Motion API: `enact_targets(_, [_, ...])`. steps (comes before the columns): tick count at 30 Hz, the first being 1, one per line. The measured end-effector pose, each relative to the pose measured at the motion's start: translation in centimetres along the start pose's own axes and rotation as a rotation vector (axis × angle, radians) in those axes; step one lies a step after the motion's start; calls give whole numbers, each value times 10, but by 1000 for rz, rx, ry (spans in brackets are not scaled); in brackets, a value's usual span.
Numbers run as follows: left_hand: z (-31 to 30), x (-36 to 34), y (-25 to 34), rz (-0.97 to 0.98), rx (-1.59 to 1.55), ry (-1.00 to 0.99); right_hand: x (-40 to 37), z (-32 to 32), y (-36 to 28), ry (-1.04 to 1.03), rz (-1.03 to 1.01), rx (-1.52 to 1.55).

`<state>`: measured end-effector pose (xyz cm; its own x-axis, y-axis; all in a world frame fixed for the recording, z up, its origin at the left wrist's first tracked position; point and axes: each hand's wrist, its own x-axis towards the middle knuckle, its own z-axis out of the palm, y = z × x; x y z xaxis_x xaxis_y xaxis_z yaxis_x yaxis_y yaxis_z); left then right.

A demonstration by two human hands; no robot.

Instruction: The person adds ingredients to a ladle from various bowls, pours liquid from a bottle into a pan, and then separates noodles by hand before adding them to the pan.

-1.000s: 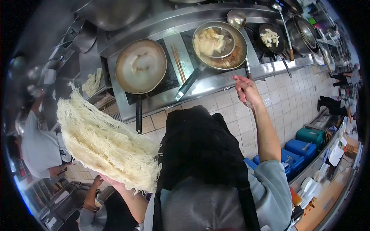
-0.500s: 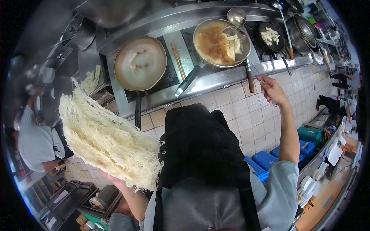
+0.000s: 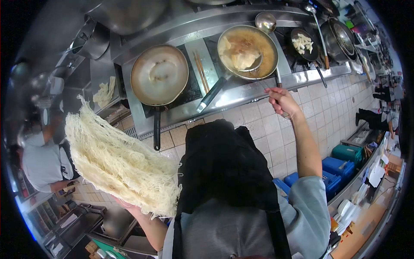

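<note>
Right hand [image 3: 282, 101] fisted round the wire strainer [image 3: 243, 58] handle, basket dipped in the far wok [image 3: 269, 45]; left hand [image 3: 129, 209] clutches the dried vermicelli slab [image 3: 120, 159] from beneath, near left.

Steel range [image 3: 302, 77] across the top of the frame, pale tiled floor [image 3: 263, 129] below it.
On the range at upper centre-left sits a wide wok [image 3: 159, 74] with a thin pale film inside, its dark handle pointing down-frame. Wooden chopsticks [image 3: 200, 71] lie just to its right. A ladle [image 3: 265, 20] rests at top centre, and a black pan [image 3: 303, 43] of pale pieces stands at upper right. Blue crates [image 3: 334, 166] and a teal crate [image 3: 348, 152] sit at right. A co-worker [image 3: 41, 164] in grey stands at the left edge.
</note>
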<state>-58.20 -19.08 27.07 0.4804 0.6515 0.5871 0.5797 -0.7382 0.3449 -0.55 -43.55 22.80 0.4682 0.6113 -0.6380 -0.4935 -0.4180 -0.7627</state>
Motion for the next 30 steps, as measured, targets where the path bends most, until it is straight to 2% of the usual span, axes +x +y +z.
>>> enact_targets(1, [0, -3, 0, 2, -1, 3, 8, 0, 9, -8, -38, 22])
enact_targets(3, [0, -6, 0, -264, -314, 36, 16, 10, 21, 14, -75, 83])
enact_targets(6, [0, -6, 1, -444, -534, 54, 29, 23, 40, 45, -128, 176])
enact_targets(13, [-2, 3, 19, -580, -617, 70, 21, 44, 50, 103, -221, 205])
enact_targets(15, [-3, 16, 31, -1068, -1115, 259, 16, 47, 50, 83, -243, 209])
enact_targets(19, [-1, 11, 24, -1096, -1125, 243, 4, 49, 58, 105, -261, 201])
enact_targets(21, [0, -1, 3, -839, -961, 132, -2, 48, 64, 97, -269, 235])
enact_targets(22, [1, -3, -2, -840, -962, 131, -5, 47, 66, 100, -268, 235])
enact_targets(24, [2, -1, -4, -357, -457, -41, -11, 46, 68, 91, -277, 280])
enact_targets(28, [4, 16, 20, -366, -562, -76, -22, 48, 69, 124, -265, 290])
enact_targets(30, [11, 15, 17, -534, -1009, 50, -27, 51, 66, 171, -270, 277])
